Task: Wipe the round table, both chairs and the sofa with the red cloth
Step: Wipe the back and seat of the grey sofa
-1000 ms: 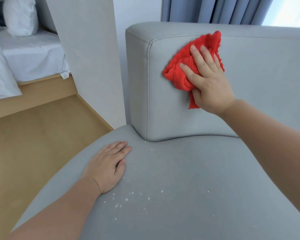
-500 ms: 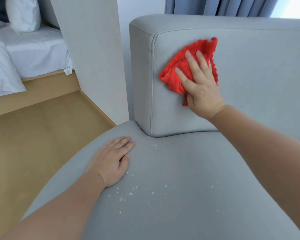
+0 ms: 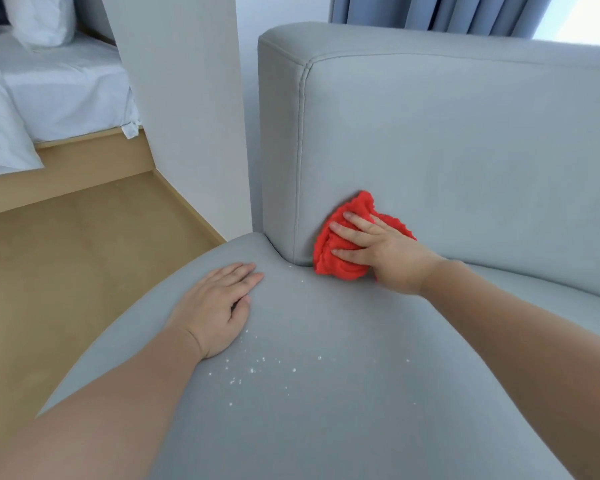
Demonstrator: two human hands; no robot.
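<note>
The right hand (image 3: 378, 251), grip released and fingers spread, presses the crumpled red cloth (image 3: 336, 263) against the grey fabric sofa (image 3: 465, 150) low on its backrest, while the left hand (image 3: 215, 306) rests flat, unclenched, on the seat beside white crumbs (image 3: 253, 370).

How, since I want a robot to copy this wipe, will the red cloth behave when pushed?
Probably floppy: the red cloth bunches into folds under the right hand. Likely light: flat fingers alone pin it against the sofa backrest. Its nubby pile may drag rather than slide.
</note>
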